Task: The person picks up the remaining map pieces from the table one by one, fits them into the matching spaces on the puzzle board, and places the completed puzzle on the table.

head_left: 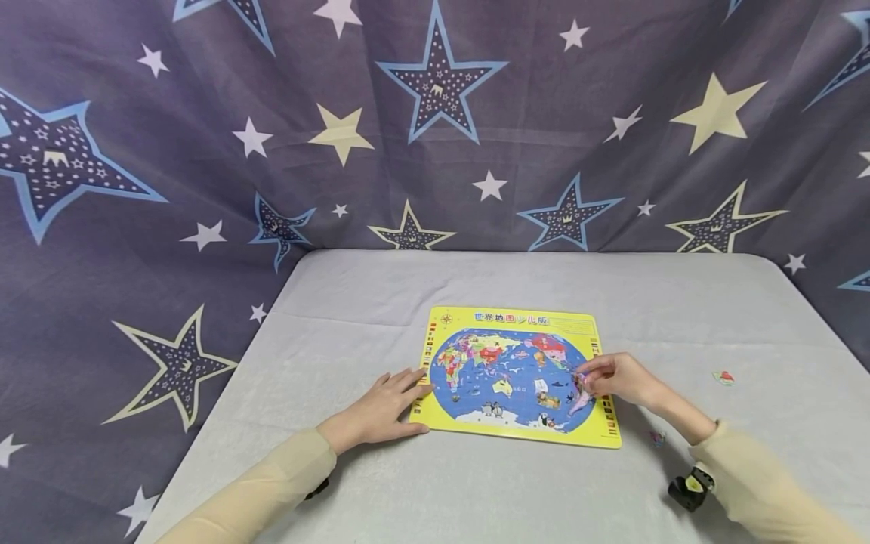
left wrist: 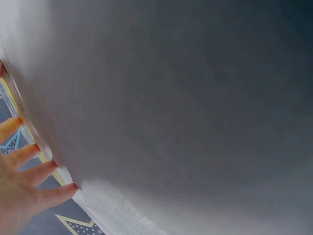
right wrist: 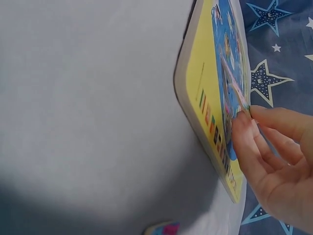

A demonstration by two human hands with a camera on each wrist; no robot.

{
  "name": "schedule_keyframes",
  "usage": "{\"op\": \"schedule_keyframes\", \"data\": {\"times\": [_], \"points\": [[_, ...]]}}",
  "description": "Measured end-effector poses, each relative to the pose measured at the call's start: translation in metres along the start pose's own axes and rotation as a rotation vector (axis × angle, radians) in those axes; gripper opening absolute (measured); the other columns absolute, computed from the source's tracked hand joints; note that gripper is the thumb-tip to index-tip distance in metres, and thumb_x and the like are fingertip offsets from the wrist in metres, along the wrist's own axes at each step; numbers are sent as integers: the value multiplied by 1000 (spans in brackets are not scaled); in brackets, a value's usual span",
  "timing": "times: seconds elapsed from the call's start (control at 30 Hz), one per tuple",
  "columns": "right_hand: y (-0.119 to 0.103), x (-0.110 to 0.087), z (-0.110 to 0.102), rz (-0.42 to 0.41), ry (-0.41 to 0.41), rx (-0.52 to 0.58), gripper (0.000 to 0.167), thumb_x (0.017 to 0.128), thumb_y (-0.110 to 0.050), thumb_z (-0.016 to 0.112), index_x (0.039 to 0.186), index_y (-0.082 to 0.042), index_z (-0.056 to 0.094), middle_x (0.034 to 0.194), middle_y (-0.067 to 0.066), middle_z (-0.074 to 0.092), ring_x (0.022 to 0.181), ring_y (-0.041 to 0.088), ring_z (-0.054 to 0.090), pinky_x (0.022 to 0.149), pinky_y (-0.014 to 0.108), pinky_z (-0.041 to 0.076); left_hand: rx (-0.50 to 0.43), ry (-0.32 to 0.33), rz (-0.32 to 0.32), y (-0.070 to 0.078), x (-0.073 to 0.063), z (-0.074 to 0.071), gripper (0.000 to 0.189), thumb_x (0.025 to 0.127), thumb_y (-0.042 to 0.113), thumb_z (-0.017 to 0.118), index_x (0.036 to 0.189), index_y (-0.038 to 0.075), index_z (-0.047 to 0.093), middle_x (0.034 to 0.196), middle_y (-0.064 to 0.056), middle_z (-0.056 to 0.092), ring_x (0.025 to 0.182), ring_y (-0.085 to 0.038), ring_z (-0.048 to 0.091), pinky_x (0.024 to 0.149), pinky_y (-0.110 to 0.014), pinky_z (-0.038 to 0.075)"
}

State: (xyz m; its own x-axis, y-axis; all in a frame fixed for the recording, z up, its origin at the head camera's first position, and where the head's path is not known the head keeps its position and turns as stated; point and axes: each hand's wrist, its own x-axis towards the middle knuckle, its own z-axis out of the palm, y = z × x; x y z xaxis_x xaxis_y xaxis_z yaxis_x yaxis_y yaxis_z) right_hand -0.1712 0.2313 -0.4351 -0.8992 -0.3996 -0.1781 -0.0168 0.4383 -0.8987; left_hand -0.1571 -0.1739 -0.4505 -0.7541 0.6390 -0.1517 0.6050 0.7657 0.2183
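A yellow-bordered world map puzzle board [head_left: 516, 437] lies flat in the middle of the table. My right hand [head_left: 620, 378] pinches a thin pink puzzle piece [head_left: 581, 400] between thumb and fingers, over the right side of the map. In the right wrist view the piece [right wrist: 234, 83] stands tilted, its upper end in the fingertips and the rest slanting over the board's blue part. My left hand [head_left: 384, 408] rests with fingers spread at the board's left edge, fingertips on the yellow border. The left wrist view shows the same spread fingers [left wrist: 41, 171] along that edge.
Two small loose puzzle pieces lie on the grey-covered table [head_left: 516, 499] to the right of the board: one red and green [head_left: 723, 377], one darker [head_left: 658, 437] beneath the right forearm. A star-patterned curtain [head_left: 462, 166] hangs behind and beside the table.
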Motion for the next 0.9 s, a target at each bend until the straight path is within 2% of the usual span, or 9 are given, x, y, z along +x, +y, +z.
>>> {"op": "schedule_keyframes", "data": {"times": [0.07, 0.17, 0.4, 0.6, 0.9], "points": [[2, 0, 0, -47, -11, 13, 26, 80, 1, 58, 102, 14, 57, 78, 12, 63, 69, 18, 62, 64, 28, 52, 2, 1, 3, 0, 0, 0, 67, 82, 60, 45, 136, 21, 38, 144, -8, 23, 130, -30, 22, 100, -54, 21], [4, 1, 1, -65, -16, 17, 26, 79, -1, 60, 101, 13, 59, 75, 8, 62, 67, 15, 61, 62, 28, 52, 2, 0, 3, 0, 0, 0, 67, 82, 60, 45, 136, 21, 37, 144, -8, 23, 130, -30, 22, 100, -54, 21], [-1, 3, 7, 27, 18, -69, 29, 79, 3, 58, 105, 17, 56, 79, 11, 61, 68, 18, 60, 63, 27, 52, 0, 9, 11, 0, -1, 0, 67, 82, 60, 45, 135, 20, 38, 144, -8, 24, 130, -31, 23, 100, -54, 21], [0, 4, 9, 36, 25, -125, 27, 81, 2, 58, 105, 15, 57, 79, 9, 60, 68, 16, 58, 61, 26, 51, 0, 17, 14, 0, -1, -1, 67, 82, 60, 45, 135, 20, 39, 144, -9, 25, 130, -31, 24, 99, -55, 22], [2, 5, 11, 26, 35, -138, 26, 80, 4, 57, 104, 15, 58, 77, 8, 59, 66, 14, 56, 59, 24, 50, 2, 6, 7, 0, 0, -1, 67, 82, 59, 46, 135, 20, 38, 144, -8, 24, 130, -31, 23, 99, -55, 21]]}}
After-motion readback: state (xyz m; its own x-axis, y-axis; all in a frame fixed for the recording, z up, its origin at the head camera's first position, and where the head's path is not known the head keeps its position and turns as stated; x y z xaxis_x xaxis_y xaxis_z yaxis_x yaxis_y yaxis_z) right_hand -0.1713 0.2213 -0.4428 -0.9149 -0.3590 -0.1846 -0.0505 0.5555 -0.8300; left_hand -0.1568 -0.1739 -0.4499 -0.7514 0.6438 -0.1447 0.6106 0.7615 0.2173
